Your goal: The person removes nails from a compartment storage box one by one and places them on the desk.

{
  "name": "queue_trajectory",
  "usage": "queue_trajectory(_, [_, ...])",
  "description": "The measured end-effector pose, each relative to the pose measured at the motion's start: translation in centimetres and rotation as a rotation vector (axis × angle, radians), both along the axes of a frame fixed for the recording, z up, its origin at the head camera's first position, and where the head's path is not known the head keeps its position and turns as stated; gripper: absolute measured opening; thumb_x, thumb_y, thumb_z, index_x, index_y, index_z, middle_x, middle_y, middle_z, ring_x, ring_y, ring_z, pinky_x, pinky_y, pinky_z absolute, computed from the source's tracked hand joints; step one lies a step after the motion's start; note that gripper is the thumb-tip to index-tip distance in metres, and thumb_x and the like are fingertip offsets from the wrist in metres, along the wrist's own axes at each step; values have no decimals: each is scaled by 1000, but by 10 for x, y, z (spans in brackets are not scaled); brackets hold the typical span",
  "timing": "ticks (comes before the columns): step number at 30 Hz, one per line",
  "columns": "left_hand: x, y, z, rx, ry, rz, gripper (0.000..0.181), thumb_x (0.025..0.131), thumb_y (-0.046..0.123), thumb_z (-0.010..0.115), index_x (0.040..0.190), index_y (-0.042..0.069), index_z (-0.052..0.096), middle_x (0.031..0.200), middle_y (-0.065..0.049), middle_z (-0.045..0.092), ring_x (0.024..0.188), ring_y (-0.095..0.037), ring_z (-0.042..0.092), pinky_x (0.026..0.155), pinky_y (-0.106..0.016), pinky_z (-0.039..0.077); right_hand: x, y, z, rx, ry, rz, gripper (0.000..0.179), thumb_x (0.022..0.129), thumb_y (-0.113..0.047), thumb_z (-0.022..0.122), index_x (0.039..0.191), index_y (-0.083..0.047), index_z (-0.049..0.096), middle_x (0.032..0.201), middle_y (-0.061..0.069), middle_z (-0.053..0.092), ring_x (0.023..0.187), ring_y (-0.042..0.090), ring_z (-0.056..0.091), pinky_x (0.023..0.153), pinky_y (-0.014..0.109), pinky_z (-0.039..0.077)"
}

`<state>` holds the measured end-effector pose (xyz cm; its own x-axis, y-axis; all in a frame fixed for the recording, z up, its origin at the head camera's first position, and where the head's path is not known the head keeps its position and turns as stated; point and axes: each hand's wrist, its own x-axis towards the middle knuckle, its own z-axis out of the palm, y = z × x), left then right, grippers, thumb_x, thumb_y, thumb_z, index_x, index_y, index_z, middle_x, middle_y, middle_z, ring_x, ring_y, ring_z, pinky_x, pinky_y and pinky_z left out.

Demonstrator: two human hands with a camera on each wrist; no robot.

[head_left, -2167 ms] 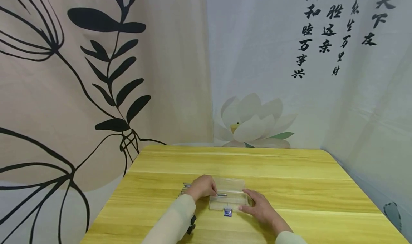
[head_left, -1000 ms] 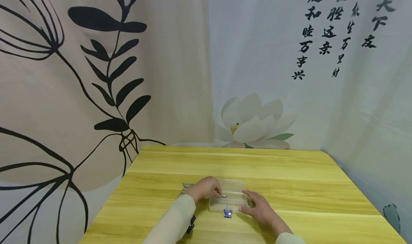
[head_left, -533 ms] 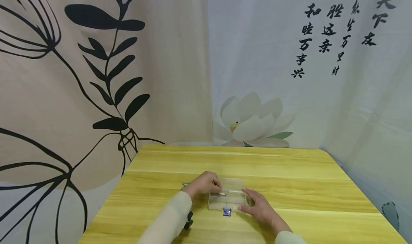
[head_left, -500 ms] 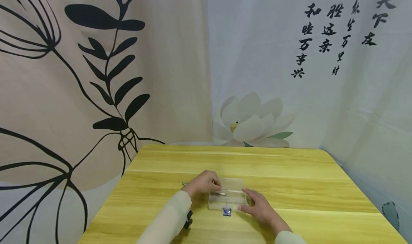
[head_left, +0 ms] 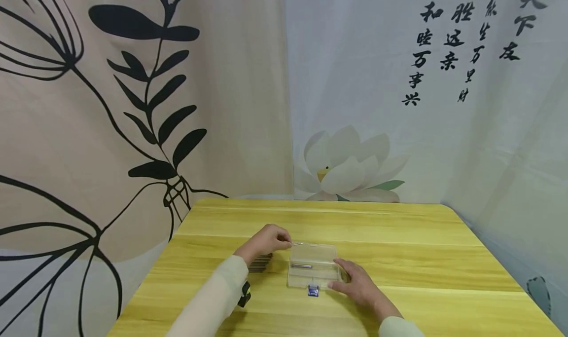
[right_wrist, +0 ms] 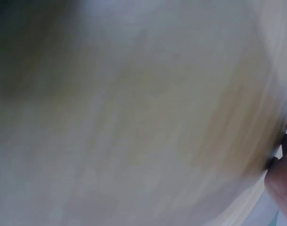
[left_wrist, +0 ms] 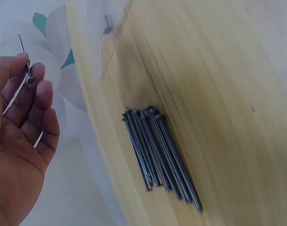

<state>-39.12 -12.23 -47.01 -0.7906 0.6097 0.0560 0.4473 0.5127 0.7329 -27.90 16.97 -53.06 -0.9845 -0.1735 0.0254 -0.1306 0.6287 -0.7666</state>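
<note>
My left hand (head_left: 268, 239) pinches a thin metal nail (left_wrist: 25, 59) between thumb and fingertips, raised near the back left corner of a clear plastic box (head_left: 293, 280). The box stands with its lid (head_left: 315, 252) laid back and a blue clasp (head_left: 313, 290) at the front. One nail (head_left: 301, 266) lies in its rear compartment. My right hand (head_left: 358, 282) grips the box's right end, thumb at the front and fingers farther back. Beside the box on the left is a pile of nails (left_wrist: 157, 155), side by side on the table, partly behind my left wrist in the head view.
The wooden table (head_left: 399, 248) carries the box and the nail pile. A printed cloth (head_left: 239, 105) hangs behind its far edge. The right wrist view is mostly blurred, with part of a hand (right_wrist: 281, 181) at its right edge.
My left hand has moved from above the box toward the back left, with a nail in its fingers. More of the nail pile shows now. My right hand stays at the box.
</note>
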Motion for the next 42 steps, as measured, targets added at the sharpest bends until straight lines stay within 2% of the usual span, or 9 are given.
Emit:
queue_trajectory(4, [-3,-8,-3,8,-6,19,11,97,14,66,92,10,75,88,-6,69,67,-11,51,66,-30,47,0,1,0,-21,-2,7,72,85,-34,79,144,-5,49,147,32,39,136,54,29,107,68,21])
queue_trajectory(9, [-2,-21,-5,50,-41,40,13,97,11,65,94,2,73,83,-2,66,65,-11,47,64,-30,44,0,1,0,-10,10,10,72,85,-33,79,144,-5,50,146,32,40,135,54,31,107,68,22])
queue_trajectory(15, [-2,-38,-7,65,-16,50,13,96,12,65,93,2,72,83,1,64,68,-10,49,65,-30,45,0,1,0,-1,4,15,71,85,-34,78,144,-6,50,147,31,40,135,54,30,106,69,22])
queue_trajectory(25, [0,-63,-11,54,-30,100,16,97,14,65,96,0,72,82,0,63,69,-13,48,64,-31,43,-1,1,-2,-1,10,9,72,85,-34,79,144,-6,50,146,31,40,135,54,30,106,69,22])
queue_trajectory(30, [3,-72,-14,48,-44,127,15,97,13,66,94,0,72,85,-7,65,70,-16,48,63,-31,42,0,1,-2,-9,10,6,71,85,-34,79,144,-5,51,146,31,40,135,54,30,106,69,22])
queue_trajectory(34, [4,-80,-20,43,-43,130,15,96,13,66,94,-1,72,88,-10,67,74,-19,52,65,-31,44,1,1,-1,-15,8,5,71,85,-34,79,143,-5,51,146,32,40,135,54,30,107,68,22])
queue_trajectory(42, [11,-95,-28,29,-27,112,14,96,13,67,94,1,73,87,-3,66,74,-15,51,65,-28,43,0,0,0,-7,-5,-3,73,84,-35,79,144,-6,50,147,33,37,136,55,28,106,69,21])
